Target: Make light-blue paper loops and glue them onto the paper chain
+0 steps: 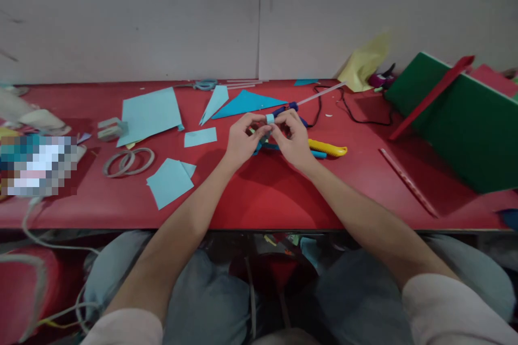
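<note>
Between the fingertips of both my hands is a small light-blue piece of paper [270, 118], looking bent or rolled. My left hand [245, 137] pinches it from the left, and my right hand [292, 137] from the right. Under and behind my hands lie a yellow utility knife [329, 147], a blue stick-like thing [319, 154] and a dark blue glue gun [291, 108] with a clear glue stick [321, 92] in it. My hands hide much of these. A folded blue paper triangle [246, 103] and a light-blue folded paper [215, 103] lie just beyond.
Light-blue sheets [151, 114], a small paper rectangle [200, 137], cut squares [170, 183], tape rings [129, 163] and scissors [205, 84] lie leftward on the red table [275, 205]. On the right stand a green board [453, 124] and a pencil [408, 182]. A black cord [364, 118] trails behind.
</note>
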Demonstrator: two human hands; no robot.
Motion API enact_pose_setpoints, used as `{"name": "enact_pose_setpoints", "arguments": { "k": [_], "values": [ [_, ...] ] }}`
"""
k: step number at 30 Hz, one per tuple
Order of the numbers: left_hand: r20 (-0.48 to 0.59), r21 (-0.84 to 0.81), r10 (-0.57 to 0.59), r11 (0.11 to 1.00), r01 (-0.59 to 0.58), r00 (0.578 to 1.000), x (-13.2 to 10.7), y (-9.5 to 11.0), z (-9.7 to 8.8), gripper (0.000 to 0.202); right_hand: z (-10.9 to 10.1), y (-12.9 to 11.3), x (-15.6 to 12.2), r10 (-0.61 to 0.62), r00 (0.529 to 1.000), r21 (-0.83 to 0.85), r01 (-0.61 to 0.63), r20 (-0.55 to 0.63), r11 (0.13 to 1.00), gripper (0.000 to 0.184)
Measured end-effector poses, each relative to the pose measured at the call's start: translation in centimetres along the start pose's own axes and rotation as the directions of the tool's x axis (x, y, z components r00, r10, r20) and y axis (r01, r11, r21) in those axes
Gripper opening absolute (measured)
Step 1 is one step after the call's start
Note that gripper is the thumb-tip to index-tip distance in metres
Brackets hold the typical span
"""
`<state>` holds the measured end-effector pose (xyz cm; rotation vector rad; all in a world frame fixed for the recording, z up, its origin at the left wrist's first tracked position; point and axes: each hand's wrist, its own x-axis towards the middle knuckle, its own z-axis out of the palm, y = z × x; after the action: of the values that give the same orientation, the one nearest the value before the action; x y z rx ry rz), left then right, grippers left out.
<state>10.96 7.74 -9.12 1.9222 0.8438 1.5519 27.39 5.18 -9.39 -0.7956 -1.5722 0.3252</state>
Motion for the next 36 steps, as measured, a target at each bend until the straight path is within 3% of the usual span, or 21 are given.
{"name": "enact_pose_setpoints", "arguments": {
  "k": [8, 17, 21, 25, 27, 29, 32, 36],
  "values": [
    [-0.037, -0.067, 0.031, 0.997, -0.034, 0.999, 0.0, -0.7, -0.2, 0.042, 0.0, -0.3, -0.4, 0.073, 0.997, -0.027, -0.073, 0.003, 0.997, 0.023],
    [-0.034, -0.155, -0.072, 0.986, 0.066, 0.997, -0.5, -0.7, -0.2, 0.048, -0.1, -0.6, -0.2, 0.081, 0.997, -0.026, -0.082, -0.013, 0.996, 0.017],
    [-0.013, -0.096, -0.104, 0.99, 0.103, 0.994, -0.2, -0.3, 0.0, 0.057, -0.1, -0.4, -0.1, 0.08, 0.996, 0.028, -0.079, -0.03, 0.996, 0.022],
    [-0.029, 0.037, 0.043, 0.998, -0.042, 0.999, -0.1, 0.9, 0.4, 0.052, 0.0, -1.0, -0.1, 0.107, 0.993, 0.091, -0.101, -0.06, 0.991, 0.031],
    [-0.093, 0.111, 0.155, 0.983, -0.145, 0.984, -0.4, 1.5, 0.7, 0.046, 0.0, -1.5, -0.1, 0.081, 0.996, 0.096, -0.077, -0.043, 0.992, 0.032],
    [-0.133, 0.175, 0.296, 0.946, -0.271, 0.946, -0.7, 1.8, 0.8, 0.035, -0.1, -2.1, -0.2, 0.037, 0.999, 0.084, -0.035, -0.025, 0.996, 0.03],
    [-0.1, 0.248, 0.498, 0.851, -0.463, 0.861, -0.9, 1.8, 0.7, 0.019, -0.2, -2.8, -0.3, -0.048, 0.998, 0.064, 0.05, -0.031, 0.997, 0.025],
    [-0.083, 0.267, 0.582, 0.795, -0.544, 0.809, -0.8, 1.8, 0.3, 0.005, -0.2, -3.5, -0.5, -0.127, 0.991, 0.076, 0.13, -0.038, 0.989, 0.015]
  ]
}}
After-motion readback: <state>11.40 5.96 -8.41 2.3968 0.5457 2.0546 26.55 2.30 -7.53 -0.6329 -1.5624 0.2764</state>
